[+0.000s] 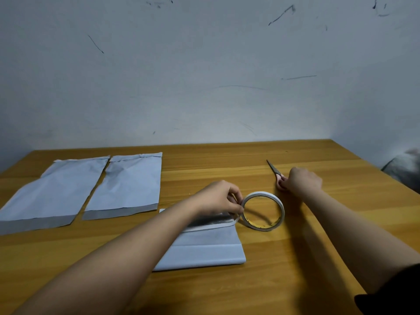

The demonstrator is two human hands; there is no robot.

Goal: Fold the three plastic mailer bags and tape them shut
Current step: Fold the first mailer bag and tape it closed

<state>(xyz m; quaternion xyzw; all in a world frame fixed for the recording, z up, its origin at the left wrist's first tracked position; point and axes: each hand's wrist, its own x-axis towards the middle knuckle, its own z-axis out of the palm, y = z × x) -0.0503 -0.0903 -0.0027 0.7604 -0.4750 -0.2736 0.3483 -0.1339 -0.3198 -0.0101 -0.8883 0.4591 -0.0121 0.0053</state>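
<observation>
Item: folded mailer bag (204,251), 6 o'clock, taped along its flap. Left hand (218,197) pinches tape roll (263,211) at its 9 o'clock. Right hand (302,181) grips scissors (273,170), 2 o'clock. Two flat bags (91,189), 10 o'clock. Risk: strip twisting, sticking to itself.

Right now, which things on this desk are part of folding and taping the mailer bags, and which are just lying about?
Part of the job:
folded mailer bag, with a tape strip along its flap
two flat mailer bags, side by side at the far left
tape roll, held on edge by the left hand
scissors, handle under the right hand

Just lying about:
grey bundle beyond the desk's right edge
</observation>
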